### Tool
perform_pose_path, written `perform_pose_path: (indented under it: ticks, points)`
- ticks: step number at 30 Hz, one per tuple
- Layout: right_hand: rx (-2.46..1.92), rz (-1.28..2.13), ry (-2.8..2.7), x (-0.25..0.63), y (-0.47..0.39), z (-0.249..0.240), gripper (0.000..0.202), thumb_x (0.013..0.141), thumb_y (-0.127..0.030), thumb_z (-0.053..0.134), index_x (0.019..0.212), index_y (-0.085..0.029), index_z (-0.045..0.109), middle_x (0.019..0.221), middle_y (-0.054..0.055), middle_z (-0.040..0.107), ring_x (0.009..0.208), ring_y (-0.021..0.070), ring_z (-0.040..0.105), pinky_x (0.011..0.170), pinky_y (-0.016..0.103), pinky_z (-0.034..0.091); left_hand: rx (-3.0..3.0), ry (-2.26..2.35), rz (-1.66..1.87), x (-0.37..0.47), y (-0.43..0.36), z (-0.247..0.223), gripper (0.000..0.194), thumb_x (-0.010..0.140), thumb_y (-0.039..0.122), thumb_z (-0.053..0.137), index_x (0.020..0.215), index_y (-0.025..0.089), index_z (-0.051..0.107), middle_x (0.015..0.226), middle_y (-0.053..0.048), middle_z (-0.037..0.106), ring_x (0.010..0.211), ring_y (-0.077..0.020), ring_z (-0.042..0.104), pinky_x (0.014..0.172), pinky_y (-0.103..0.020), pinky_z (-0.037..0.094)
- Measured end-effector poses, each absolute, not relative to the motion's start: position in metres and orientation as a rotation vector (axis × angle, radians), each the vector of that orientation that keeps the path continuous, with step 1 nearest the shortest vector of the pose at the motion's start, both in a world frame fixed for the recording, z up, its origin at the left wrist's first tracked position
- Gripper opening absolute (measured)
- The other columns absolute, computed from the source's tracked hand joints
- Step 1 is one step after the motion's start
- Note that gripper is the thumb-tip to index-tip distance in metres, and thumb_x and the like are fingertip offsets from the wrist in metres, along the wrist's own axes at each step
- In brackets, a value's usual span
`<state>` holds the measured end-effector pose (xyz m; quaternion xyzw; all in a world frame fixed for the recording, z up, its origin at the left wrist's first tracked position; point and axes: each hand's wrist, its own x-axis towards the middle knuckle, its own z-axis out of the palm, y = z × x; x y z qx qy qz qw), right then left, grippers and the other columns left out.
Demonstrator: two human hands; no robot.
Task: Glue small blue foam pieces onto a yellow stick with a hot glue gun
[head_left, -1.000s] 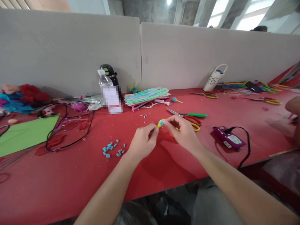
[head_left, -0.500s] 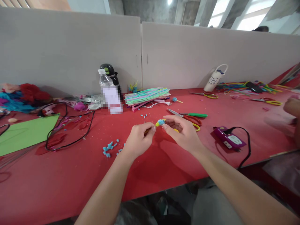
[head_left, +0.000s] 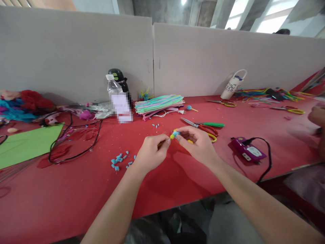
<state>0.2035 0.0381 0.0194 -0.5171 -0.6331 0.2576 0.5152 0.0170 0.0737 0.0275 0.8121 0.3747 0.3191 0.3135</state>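
Observation:
Between my hands, over the middle of the red table, is a small fuzzy yellow-and-blue craft piece (head_left: 175,135). My left hand (head_left: 154,151) is closed, pinching the yellow end between thumb and forefinger. The thumb and fingertips of my right hand (head_left: 199,145) close around the blue end and partly cover it. Several short light-blue fuzzy bits (head_left: 118,158) are scattered to the left of my left wrist. Behind my right hand lie scissors with red and yellow handles (head_left: 208,130) and a green-handled tool (head_left: 213,124).
Behind the hands sits a bundle of pastel pipe cleaners (head_left: 159,105), next to a clear bottle (head_left: 113,84) and a black flask (head_left: 124,84). A purple power adapter (head_left: 247,149) with a black cord lies at right. Another person's hand (head_left: 317,116) shows at the right edge. Green paper (head_left: 30,144) lies left.
Both hands and the yellow-and-blue piece have shifted slightly right and down. My right fingers now cover the blue end a little more.

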Motion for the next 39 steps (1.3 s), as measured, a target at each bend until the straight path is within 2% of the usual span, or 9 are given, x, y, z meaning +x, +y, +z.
perform_pose_path:
  ticks: [9,14,17,20,24,27,30,34,39]
  points:
    - [-1.239,0.647,-1.504,0.204,0.038,0.021,0.019,0.088,-0.034,0.068,0.100,-0.020,0.069,0.096,0.007,0.075,0.087,0.0202,0.070,0.078,0.033,0.057,2.140,0.984,0.839,0.016,0.074,0.027,0.031,0.094,0.028,0.047,0.065,0.019,0.041,0.059,0.004,0.035,0.057,-0.0104,0.032,0.055,-0.026,0.026]
    - [-1.314,0.660,-1.530,0.209,0.038,0.024,0.024,0.090,-0.039,0.064,0.105,-0.021,0.067,0.091,0.006,0.074,0.081,0.0194,0.070,0.072,0.032,0.055,2.101,1.092,0.821,0.012,0.082,0.025,0.030,0.095,0.031,0.045,0.067,0.019,0.047,0.059,0.004,0.044,0.056,-0.0111,0.038,0.056,-0.025,0.028]
    - [-1.379,0.717,-1.767,0.219,0.037,0.022,0.027,0.091,-0.046,0.061,0.084,-0.021,0.067,0.071,0.001,0.068,0.063,0.0149,0.063,0.057,0.027,0.048,2.079,1.186,0.837,0.009,0.087,0.024,0.033,0.096,0.032,0.043,0.067,0.019,0.049,0.060,0.003,0.051,0.055,-0.0115,0.043,0.056,-0.025,0.030]
    - [-1.504,0.863,-2.059,0.236,0.037,0.021,0.047,0.087,-0.059,0.061,0.059,-0.020,0.060,0.049,-0.004,0.051,0.042,0.0098,0.044,0.040,0.024,0.030,2.065,1.233,0.875,0.008,0.090,0.022,0.032,0.097,0.033,0.042,0.068,0.020,0.048,0.060,0.003,0.053,0.053,-0.0115,0.044,0.055,-0.025,0.029]
    - [-1.719,1.057,-2.186,0.262,0.037,0.024,0.058,0.081,-0.070,0.060,0.052,-0.020,0.061,0.042,-0.003,0.047,0.034,0.0083,0.036,0.035,0.025,0.020,2.028,1.249,0.904,0.008,0.090,0.021,0.025,0.097,0.034,0.042,0.078,0.021,0.051,0.060,0.003,0.054,0.053,-0.0119,0.045,0.054,-0.025,0.028]
    - [-1.960,0.890,-2.153,0.277,0.039,0.026,0.062,0.076,-0.076,0.060,0.047,-0.022,0.055,0.041,-0.003,0.044,0.034,0.0090,0.035,0.037,0.026,0.018,2.025,1.264,0.899,0.009,0.089,0.021,0.024,0.096,0.033,0.042,0.077,0.021,0.051,0.060,0.003,0.055,0.051,-0.0113,0.044,0.053,-0.025,0.027]
    - [-2.101,0.563,-1.997,0.282,0.046,0.019,0.062,0.069,-0.080,0.063,0.047,-0.023,0.053,0.044,-0.002,0.048,0.035,0.0117,0.040,0.039,0.026,0.021,2.024,1.270,0.902,0.010,0.088,0.022,0.024,0.095,0.030,0.042,0.075,0.021,0.051,0.061,0.002,0.056,0.051,-0.0114,0.045,0.053,-0.025,0.027]
    - [-2.044,0.297,-1.828,0.271,0.059,0.000,0.053,0.065,-0.076,0.070,0.068,-0.023,0.068,0.058,0.002,0.063,0.049,0.0182,0.057,0.045,0.026,0.032,2.016,1.258,0.909,0.010,0.087,0.022,0.022,0.095,0.028,0.039,0.078,0.021,0.053,0.063,0.001,0.057,0.054,-0.0126,0.047,0.053,-0.025,0.029]
    - [-1.724,0.554,-1.758,0.259,0.069,-0.017,0.035,0.079,-0.054,0.069,0.086,-0.020,0.072,0.076,0.003,0.072,0.067,0.0206,0.067,0.055,0.028,0.046,2.031,1.266,0.900,0.009,0.089,0.020,0.023,0.096,0.029,0.039,0.078,0.021,0.051,0.064,0.001,0.058,0.054,-0.0131,0.049,0.054,-0.025,0.030]
